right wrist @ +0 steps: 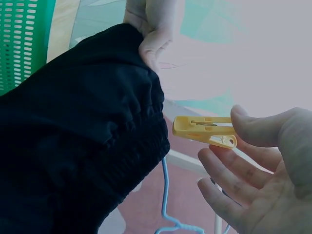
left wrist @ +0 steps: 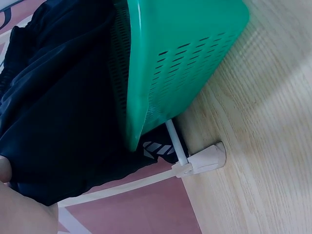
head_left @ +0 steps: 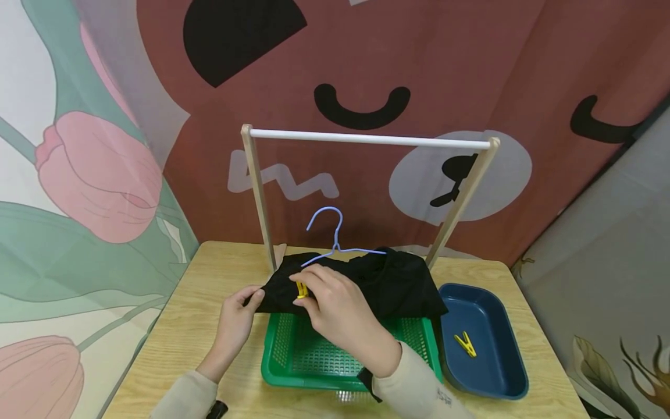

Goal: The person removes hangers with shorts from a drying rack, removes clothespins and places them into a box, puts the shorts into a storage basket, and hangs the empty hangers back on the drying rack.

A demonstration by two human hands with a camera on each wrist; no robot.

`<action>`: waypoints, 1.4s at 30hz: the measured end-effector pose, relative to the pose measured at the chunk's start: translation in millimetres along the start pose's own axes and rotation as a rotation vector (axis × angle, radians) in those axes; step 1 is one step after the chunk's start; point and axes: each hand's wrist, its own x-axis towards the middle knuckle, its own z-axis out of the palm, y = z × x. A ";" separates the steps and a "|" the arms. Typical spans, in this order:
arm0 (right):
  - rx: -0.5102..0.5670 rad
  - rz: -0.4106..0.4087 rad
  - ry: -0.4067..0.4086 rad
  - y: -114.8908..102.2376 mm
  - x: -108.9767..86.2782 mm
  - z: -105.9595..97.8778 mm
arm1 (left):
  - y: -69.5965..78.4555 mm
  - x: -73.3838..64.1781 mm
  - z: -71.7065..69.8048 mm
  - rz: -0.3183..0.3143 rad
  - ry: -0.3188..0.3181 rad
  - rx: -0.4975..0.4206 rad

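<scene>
Black shorts [head_left: 405, 288] with a gathered elastic waistband [right wrist: 139, 151] lie over the back of a green basket [head_left: 309, 381]. My left hand [head_left: 235, 317] pinches their left corner between thumb and fingers. Between thumb and fingertips, my right hand [head_left: 340, 308] holds a yellow clothespin [right wrist: 204, 127]. Its tip points at the waistband, a small gap away in the right wrist view. A light blue hanger [head_left: 336, 233] stands hook up behind the shorts, its lower part hidden by the cloth. Pale stripes [left wrist: 158, 147] show low on the fabric in the left wrist view.
A wooden rack with a white rod [head_left: 366, 138] rises behind the basket, its posts on both sides of the shorts. Right of the basket sits a blue tray [head_left: 505, 355] with another yellow clothespin [head_left: 466, 344] in it. A patterned curtain [head_left: 366, 58] hangs behind the table [head_left: 157, 361].
</scene>
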 end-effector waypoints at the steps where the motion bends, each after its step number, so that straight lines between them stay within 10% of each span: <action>1: -0.006 0.001 -0.001 1.1 -1.0 -0.5 | 0.3 0.1 -0.4 -0.002 -0.001 -0.002; 42: -0.145 0.385 -0.232 62.7 -90.5 -26.4 | -3.6 -0.5 -5.7 0.029 -0.009 -0.050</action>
